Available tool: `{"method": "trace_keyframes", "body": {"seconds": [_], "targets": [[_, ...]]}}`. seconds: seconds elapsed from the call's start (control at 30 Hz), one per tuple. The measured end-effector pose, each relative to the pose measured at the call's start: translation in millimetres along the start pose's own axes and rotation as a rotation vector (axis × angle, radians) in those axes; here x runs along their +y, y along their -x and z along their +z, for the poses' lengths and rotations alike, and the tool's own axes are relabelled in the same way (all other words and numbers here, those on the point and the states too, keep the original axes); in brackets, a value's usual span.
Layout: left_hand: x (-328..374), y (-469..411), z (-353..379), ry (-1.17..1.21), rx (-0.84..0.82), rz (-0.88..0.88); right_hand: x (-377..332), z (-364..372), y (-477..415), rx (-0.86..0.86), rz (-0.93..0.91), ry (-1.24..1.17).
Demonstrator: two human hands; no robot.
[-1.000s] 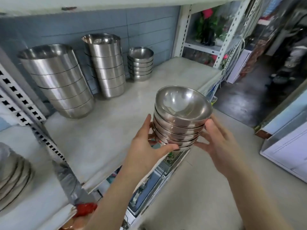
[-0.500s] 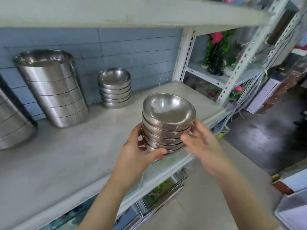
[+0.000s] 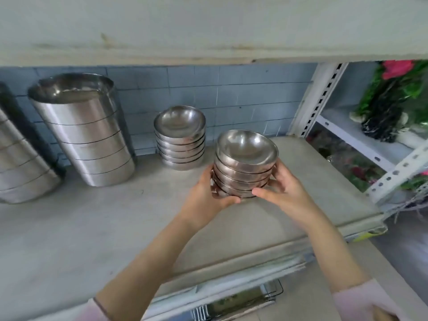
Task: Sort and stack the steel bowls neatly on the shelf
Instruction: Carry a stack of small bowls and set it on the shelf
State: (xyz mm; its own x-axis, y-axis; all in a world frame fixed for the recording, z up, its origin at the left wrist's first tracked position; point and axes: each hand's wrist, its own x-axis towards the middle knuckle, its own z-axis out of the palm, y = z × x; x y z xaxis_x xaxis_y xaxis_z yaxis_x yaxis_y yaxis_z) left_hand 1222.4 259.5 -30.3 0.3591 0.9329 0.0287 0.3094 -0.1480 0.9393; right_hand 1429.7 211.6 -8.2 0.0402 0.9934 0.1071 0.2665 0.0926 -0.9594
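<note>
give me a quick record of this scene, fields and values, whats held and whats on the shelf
held: stack of small steel bowls, tilted, above the shelf
left hand: grips the stack's left side
right hand: grips its right side
on shelf, back: matching small bowl stack by the tiled wall
on shelf, left: tall stack of large bowls; another stack cut off at the frame edge
right of shelf: flowers on a neighbouring rack

Both forearms are bare, with pale pink sleeves pushed up near the elbows. The left sleeve point(image 3: 92, 312) shows a narrow cuff edge at the frame's bottom, while the right sleeve point(image 3: 361, 302) looks loose and soft. The left hand point(image 3: 205, 193) and right hand point(image 3: 286, 189) wear no gloves.
</note>
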Motion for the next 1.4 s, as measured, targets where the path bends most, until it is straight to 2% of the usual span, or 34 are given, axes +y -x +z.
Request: {"method": "trace_keyframes", "body": {"seconds": [0.4, 0.6, 0.8, 0.87, 0.93, 1.03, 1.1, 1.17, 1.27, 1.4], "targets": [[16.7, -83.2, 54.1, -0.008, 0.291, -0.159, 35.1, -73.3, -135.3, -0.348, -0.063, 0.136], [27.9, -100.2, 72.1, -0.059, 0.432, -0.212, 49.1, -83.5, -175.1, -0.393, -0.063, 0.153], [30.6, -105.9, 85.3, -0.12, 0.539, -0.276, 56.5, -83.4, -185.6, -0.454, -0.053, 0.062], [33.7, -100.6, 87.3, -0.138, 0.549, -0.303, 57.9, -81.6, -179.8, -0.429, -0.036, 0.015], [38.5, -83.2, 86.1, -0.154, 0.523, -0.341, 59.4, -78.7, -165.0, -0.305, 0.007, -0.03], [38.8, -36.2, 78.5, -0.311, 0.52, -0.28, 52.1, -74.8, -121.7, -0.038, 0.08, -0.034], [38.9, 8.5, 71.4, -0.38, 0.554, -0.245, 43.3, -68.0, -87.3, 0.027, 0.044, -0.08], [41.8, 59.5, 62.0, -0.448, 0.6, -0.237, 32.2, -53.3, -59.1, -0.03, -0.039, -0.065], [45.3, 143.5, 43.2, -0.504, 0.684, -0.291, 8.1, -14.7, -23.2, -0.216, -0.193, 0.05], [42.8, 250.9, 17.6, -0.59, 0.818, -0.407, -32.3, 45.9, 30.5, -0.39, -0.476, 0.203]]}}
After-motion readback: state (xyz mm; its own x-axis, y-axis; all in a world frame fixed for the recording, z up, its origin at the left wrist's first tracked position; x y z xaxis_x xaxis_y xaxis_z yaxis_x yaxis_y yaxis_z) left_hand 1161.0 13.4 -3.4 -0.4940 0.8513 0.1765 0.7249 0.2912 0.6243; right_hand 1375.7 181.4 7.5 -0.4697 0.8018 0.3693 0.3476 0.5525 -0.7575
